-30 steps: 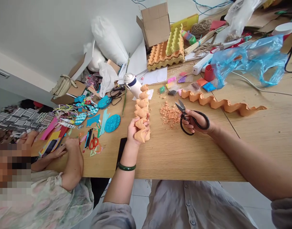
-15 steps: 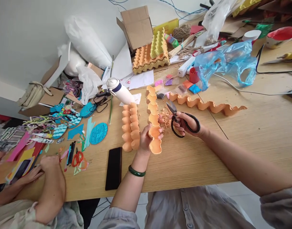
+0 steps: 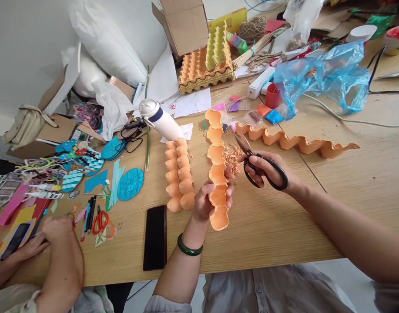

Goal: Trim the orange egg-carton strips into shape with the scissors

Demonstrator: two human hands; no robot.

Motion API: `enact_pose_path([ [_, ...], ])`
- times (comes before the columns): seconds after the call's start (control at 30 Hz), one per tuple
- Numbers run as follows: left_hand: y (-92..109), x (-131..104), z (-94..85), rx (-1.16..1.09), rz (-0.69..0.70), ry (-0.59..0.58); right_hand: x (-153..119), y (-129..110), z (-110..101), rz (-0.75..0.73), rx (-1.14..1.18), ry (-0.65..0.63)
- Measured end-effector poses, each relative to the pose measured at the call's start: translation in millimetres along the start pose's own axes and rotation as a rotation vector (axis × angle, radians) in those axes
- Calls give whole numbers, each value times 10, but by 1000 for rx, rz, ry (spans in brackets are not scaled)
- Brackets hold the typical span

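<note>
My left hand [image 3: 206,200] grips a long orange egg carton strip [image 3: 218,174] near its lower end, thumb on one side and fingers around the other. The strip's hollow cups face up toward me. In my right hand [image 3: 267,169] is a pair of black-handled scissors [image 3: 248,150], blades pointing up and left, apart from the strip. Small orange trimmings [image 3: 232,158] lie beneath, between both hands. Two more cup strips [image 3: 179,174] rest side by side, domes up, left of my left hand. A wavy orange offcut [image 3: 297,141] lies beyond my right hand.
A phone [image 3: 155,237] lies by the table's front edge. Behind the cup strips leans a white bottle [image 3: 162,119]. Stacked egg trays [image 3: 204,71] and a blue plastic bag [image 3: 323,78] sit at the back. At left, another person's arms [image 3: 60,248] rest near red scissors [image 3: 100,221].
The view has shifted slightly. My left hand has turned the strip so its hollow side shows more fully. The scissors remain in my right hand, near the strip.
</note>
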State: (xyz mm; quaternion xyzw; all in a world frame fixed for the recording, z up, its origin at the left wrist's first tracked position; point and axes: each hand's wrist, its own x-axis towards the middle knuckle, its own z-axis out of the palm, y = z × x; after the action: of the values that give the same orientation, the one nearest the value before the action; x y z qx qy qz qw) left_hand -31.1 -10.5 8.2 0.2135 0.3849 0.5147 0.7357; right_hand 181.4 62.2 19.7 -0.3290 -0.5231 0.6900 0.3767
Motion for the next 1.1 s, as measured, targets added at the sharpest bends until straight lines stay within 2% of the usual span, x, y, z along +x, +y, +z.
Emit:
enact_pose_path([
  [0.2,-17,-2,18,-61,-61,-137,-9,-25,-10,87,-7,-107],
  [0.33,-12,46,-1,-74,-70,-131,-16,-4,33,68,-60,-155],
  [0.43,-23,100,-8,-41,1,-71,-23,17,63,94,-55,-173],
  [0.57,-75,147,-6,44,216,101,-27,58,85,136,-1,-170],
  [0.8,-151,163,-19,326,499,295,-43,95,102,147,-34,-183],
  [0.97,-173,173,-29,386,584,331,-67,34,122,112,-173,-215],
  [1.1,-181,158,-39,437,611,315,-73,11,147,105,-302,-216],
])
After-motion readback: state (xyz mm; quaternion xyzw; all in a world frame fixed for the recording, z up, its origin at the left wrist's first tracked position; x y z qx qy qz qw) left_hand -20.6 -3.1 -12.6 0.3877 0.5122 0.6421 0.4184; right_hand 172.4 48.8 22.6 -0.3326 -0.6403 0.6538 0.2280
